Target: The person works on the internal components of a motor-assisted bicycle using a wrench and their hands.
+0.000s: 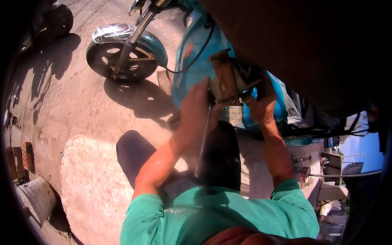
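My left hand (pixel 194 108) is smeared by motion beside a rusty metal bracket (pixel 223 77) on the turquoise two-wheeler's body (pixel 190 55). A long thin metal tool (pixel 203 147) hangs down from about the bracket's lower end, next to that hand; whether the fingers hold it is unclear. My right hand (pixel 261 104) has its fingers closed at the right of the bracket, around something dark that I cannot make out, partly hidden in shadow. A dark shape hides much of the upper right.
The front wheel (pixel 122 63) with chrome mudguard stands at upper left, with another vehicle's wheel (pixel 57 22) beyond. At left lie a white bucket (pixel 36 200) and bricks (pixel 27 157). My knees are bent below my hands on sunlit concrete (pixel 85 163). Structures appear at right.
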The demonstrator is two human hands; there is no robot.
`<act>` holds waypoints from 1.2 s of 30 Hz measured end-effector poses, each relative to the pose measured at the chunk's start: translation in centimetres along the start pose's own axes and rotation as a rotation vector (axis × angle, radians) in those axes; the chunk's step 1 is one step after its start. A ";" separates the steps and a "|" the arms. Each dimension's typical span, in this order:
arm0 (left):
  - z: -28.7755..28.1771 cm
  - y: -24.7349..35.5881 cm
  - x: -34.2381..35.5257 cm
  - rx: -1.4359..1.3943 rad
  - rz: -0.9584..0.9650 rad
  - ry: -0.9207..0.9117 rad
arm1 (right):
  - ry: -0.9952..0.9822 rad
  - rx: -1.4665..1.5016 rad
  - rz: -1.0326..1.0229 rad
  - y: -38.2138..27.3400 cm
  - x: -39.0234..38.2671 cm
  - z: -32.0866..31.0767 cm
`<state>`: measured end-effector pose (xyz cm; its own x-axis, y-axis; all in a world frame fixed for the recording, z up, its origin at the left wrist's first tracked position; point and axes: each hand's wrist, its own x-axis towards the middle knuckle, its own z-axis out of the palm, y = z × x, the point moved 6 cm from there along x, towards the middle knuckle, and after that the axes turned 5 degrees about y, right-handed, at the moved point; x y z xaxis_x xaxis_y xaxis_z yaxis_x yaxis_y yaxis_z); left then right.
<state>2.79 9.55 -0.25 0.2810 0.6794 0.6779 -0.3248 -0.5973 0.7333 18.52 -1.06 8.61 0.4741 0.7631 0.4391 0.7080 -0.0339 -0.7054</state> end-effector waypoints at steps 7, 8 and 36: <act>-0.1 0.2 0.9 -0.034 0.038 0.026 | 0.011 0.011 -0.027 -0.3 0.2 0.3; -0.2 0.2 1.0 -0.036 0.040 0.021 | 0.012 0.026 -0.022 -0.4 0.2 0.5; -2.3 1.5 3.4 0.106 0.071 -0.240 | 0.021 0.432 0.059 2.8 -2.7 8.7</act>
<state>1.18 12.00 3.03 0.4710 0.5209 0.7119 -0.2585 -0.6901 0.6760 14.69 2.39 0.58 0.5209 0.7547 0.3989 0.3972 0.1993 -0.8958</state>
